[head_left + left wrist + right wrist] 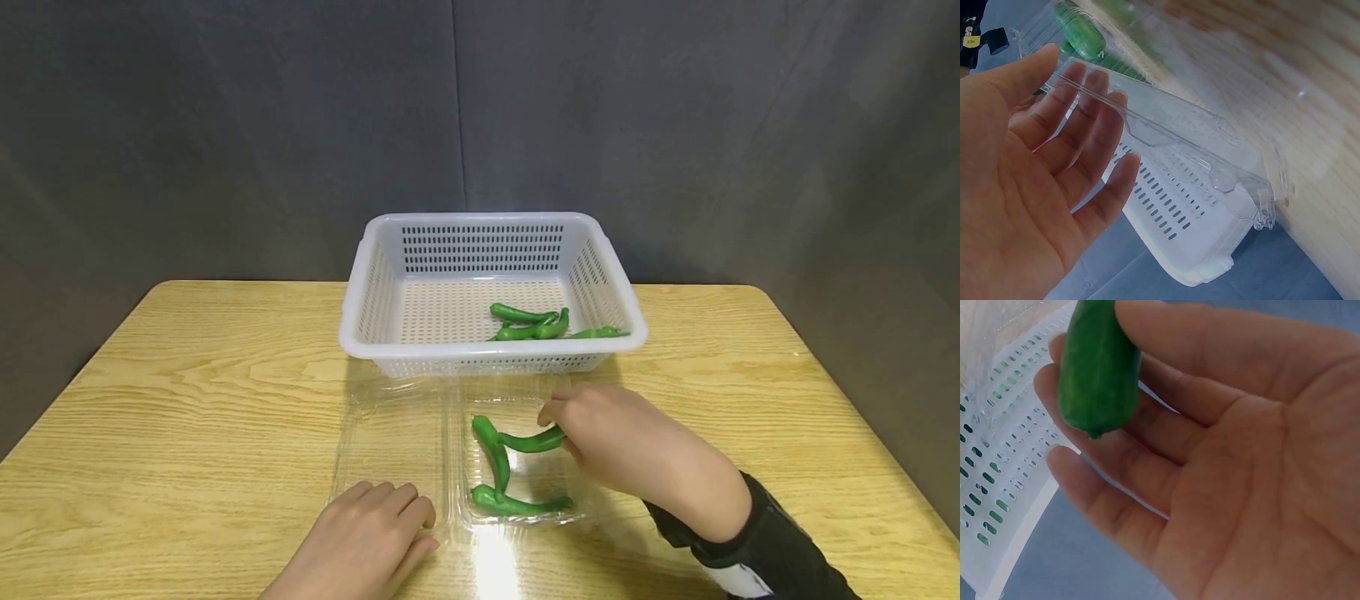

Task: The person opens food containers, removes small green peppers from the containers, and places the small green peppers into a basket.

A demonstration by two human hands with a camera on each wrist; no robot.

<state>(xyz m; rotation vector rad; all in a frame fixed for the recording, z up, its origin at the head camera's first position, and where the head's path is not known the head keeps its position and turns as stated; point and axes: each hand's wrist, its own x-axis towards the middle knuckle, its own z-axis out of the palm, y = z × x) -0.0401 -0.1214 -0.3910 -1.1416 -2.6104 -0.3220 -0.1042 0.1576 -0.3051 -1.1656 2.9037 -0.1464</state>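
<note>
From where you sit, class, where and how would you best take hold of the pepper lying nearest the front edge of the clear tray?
Pinch the front green pepper mid-body from above: it lies flat and crosswise, and the clear clamshell tray walls block the sides.

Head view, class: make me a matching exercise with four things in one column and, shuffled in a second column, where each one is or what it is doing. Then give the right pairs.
Column one:
1. white basket
2. clear clamshell tray
3. right hand
4. left hand

Column two:
A. holds a green pepper over the tray's right half
B. stands at the far side of the table, with peppers inside
C. rests with straight fingers on the tray's near left edge
D. lies open between the basket and the hands

Pairs: 1-B, 2-D, 3-A, 4-C
</note>
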